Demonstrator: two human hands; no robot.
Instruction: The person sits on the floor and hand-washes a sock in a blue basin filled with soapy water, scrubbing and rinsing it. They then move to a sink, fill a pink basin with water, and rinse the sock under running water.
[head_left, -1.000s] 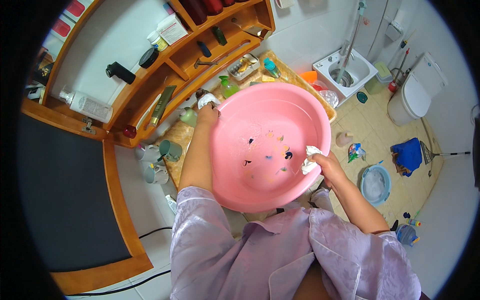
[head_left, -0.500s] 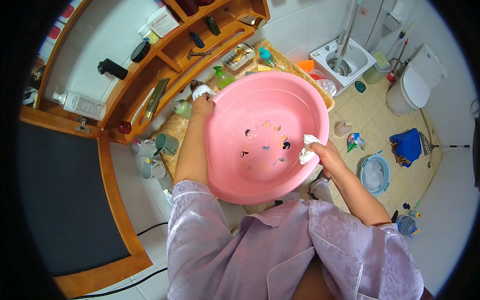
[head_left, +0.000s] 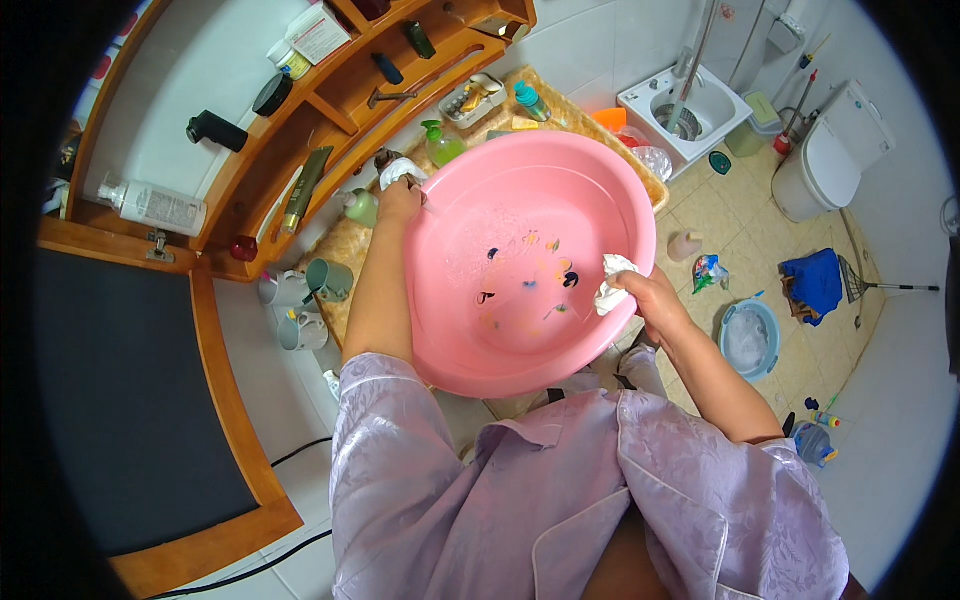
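Note:
Between my hands is a large round pink basin (head_left: 530, 370), held above a marbled counter. Small coloured picture marks show on its bottom, and its left inside looks wet. My left hand (head_left: 402, 198) is closed at its left rim, with most fingers hidden; a crumpled white thing (head_left: 401, 171), cloth or tissue, is just beyond that hand. My right hand (head_left: 652, 297) is closed on the right rim, the thumb pressing a crumpled white cloth (head_left: 612, 285) against the inner wall; its other fingers are outside the rim.
The counter (head_left: 335, 235) holds a green pump bottle (head_left: 442, 147), mugs (head_left: 303, 330) and a soap box (head_left: 472, 100). A wooden shelf cabinet (head_left: 330, 115) stands at left. Right: a small sink (head_left: 720, 115), toilet (head_left: 830, 175), blue basin of suds (head_left: 749, 340) and blue-covered stool (head_left: 812, 285).
The pink basin and both my hands have shifted slightly away from me and a little left. My view has moved slightly too; both hands keep their hold.

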